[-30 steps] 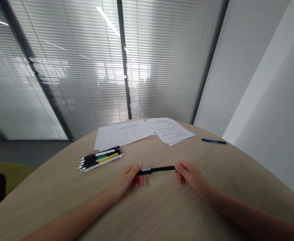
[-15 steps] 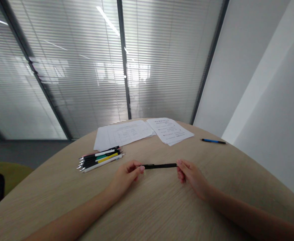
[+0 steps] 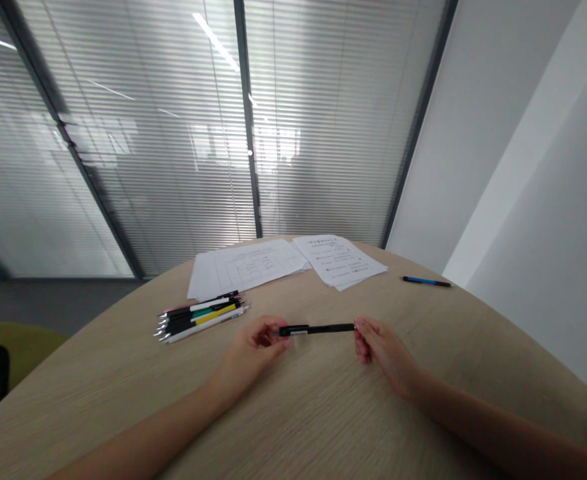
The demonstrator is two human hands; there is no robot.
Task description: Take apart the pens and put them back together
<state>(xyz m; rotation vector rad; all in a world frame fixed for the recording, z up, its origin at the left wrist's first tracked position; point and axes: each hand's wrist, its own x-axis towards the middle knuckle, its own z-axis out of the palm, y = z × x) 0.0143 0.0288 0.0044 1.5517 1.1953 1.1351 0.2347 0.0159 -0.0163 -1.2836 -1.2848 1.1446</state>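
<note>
A black pen (image 3: 323, 329) lies nearly level between my two hands, low over the table, its clip facing me. My right hand (image 3: 381, 350) pinches its right end between thumb and fingers, hiding that end. At the clip end, my left hand (image 3: 253, 347) is closed loosely round the pen, the thumb slightly lowered below it and the index finger along its top. To the left of my left hand lies a bundle of several pens (image 3: 201, 317) in black, white, green and yellow, tips toward the left.
Printed sheets (image 3: 246, 263) and a second stack of papers (image 3: 341, 260) lie at the table's far edge. A blue and black pen (image 3: 426, 281) rests at the right. A green chair (image 3: 28, 353) stands to the left. Blinds and a white wall rise behind the table (image 3: 293, 413).
My left thumb has shifted down from the pen's end and the left grip has loosened. The pen has turned, so its clip and a pale mark show. My right hand has barely moved.
</note>
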